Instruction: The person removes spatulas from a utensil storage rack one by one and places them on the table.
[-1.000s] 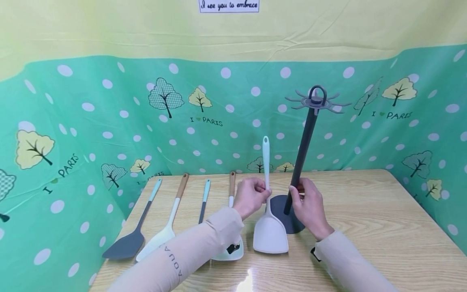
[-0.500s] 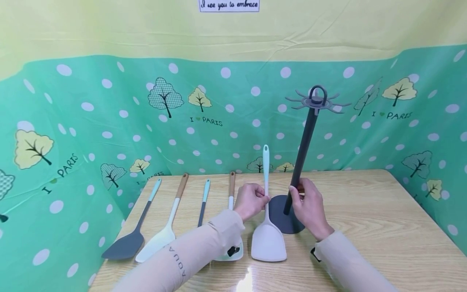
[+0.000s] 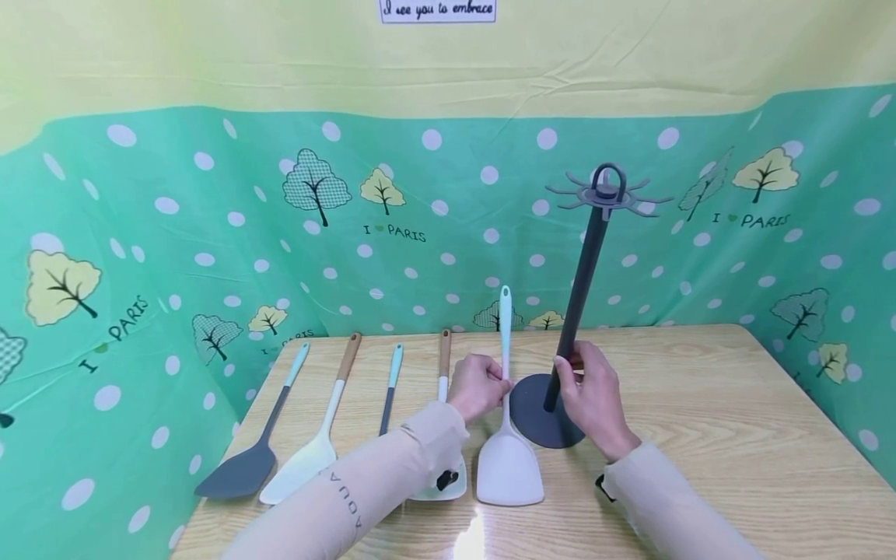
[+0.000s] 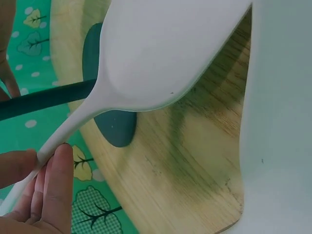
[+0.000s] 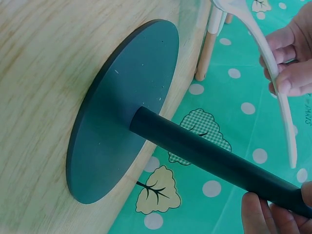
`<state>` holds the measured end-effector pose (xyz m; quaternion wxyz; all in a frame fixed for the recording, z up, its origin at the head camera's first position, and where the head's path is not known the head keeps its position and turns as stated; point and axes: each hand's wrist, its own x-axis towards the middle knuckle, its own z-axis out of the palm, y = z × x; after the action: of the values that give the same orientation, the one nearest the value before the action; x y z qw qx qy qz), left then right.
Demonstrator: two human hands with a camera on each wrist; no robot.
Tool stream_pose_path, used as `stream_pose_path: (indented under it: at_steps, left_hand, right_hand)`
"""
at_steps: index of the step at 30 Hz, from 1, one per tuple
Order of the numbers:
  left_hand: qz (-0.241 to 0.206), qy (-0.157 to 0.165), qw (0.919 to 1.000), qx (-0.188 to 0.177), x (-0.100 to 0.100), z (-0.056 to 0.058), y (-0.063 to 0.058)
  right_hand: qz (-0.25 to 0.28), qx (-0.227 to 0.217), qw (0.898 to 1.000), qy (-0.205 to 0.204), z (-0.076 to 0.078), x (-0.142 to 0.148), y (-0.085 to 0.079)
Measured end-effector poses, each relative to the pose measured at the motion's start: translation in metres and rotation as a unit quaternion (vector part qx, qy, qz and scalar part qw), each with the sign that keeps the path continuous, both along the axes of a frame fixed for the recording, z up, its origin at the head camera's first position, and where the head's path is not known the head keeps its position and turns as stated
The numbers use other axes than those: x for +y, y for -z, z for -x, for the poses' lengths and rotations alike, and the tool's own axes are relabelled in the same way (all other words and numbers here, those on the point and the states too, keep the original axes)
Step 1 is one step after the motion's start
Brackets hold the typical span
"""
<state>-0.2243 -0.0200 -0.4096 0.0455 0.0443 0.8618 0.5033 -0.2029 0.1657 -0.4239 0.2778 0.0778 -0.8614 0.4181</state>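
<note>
My left hand (image 3: 479, 387) pinches the thin white shaft of a spatula (image 3: 509, 470) between thumb and fingers. Its broad white head points down toward the table front, and its light-blue handle end rises behind. In the left wrist view that spatula head (image 4: 156, 53) spans the top, ahead of the dark stand. With my right hand (image 3: 595, 400) I grip the lower pole of a dark utensil stand (image 3: 583, 288). A ring of hooks and a loop top the pole; the round base (image 5: 105, 141) sits on the table. Whether the spatula head touches the table I cannot tell.
Left of my hands lie several spatulas in a row: a dark grey one (image 3: 241, 470), a white one with a brown handle (image 3: 348, 358), a blue-handled one (image 3: 390, 397) and another brown-handled one (image 3: 445, 354). My left sleeve partly covers them. A green patterned cloth (image 3: 448, 257) hangs behind the table.
The spatula has come down and slightly left, away from the stand, with my left hand pinching it. My right hand and the stand stay in place.
</note>
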Motion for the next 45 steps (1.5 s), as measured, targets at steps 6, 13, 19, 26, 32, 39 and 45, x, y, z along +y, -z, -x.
stream_pose_path:
  at_steps: [6, 13, 19, 26, 32, 39, 45]
  left_hand:
    - [0.026, -0.009, 0.9996, -0.005, -0.002, 0.004, 0.004]
    - [0.026, -0.014, 0.9994, -0.019, -0.004, 0.006, 0.006]
    - [0.028, -0.019, 0.9989, -0.031, -0.004, 0.008, 0.01]
    - [0.029, -0.019, 0.9988, -0.034, -0.003, 0.009, 0.012]
    - [0.038, -0.019, 0.9986, -0.03, -0.003, 0.009, 0.014]
    - [0.059, -0.02, 0.9977, -0.025, -0.003, 0.01, 0.017]
    - [0.076, -0.026, 0.9964, -0.028, -0.003, 0.009, 0.018]
  right_hand:
    - [-0.004, 0.0, 1.0, 0.001, 0.0, 0.0, 0.0]
    - [-0.004, 0.006, 1.0, 0.0, 0.0, -0.001, 0.0]
    - [-0.004, 0.005, 1.0, -0.001, 0.0, 0.0, 0.001]
    - [-0.004, 0.003, 1.0, 0.0, 0.0, -0.001, 0.001]
    - [-0.003, 0.006, 1.0, -0.001, 0.0, 0.0, 0.001]
    - [-0.005, 0.009, 1.0, -0.001, 0.001, 0.0, 0.001]
    - [-0.003, 0.007, 1.0, -0.002, 0.001, 0.0, 0.002]
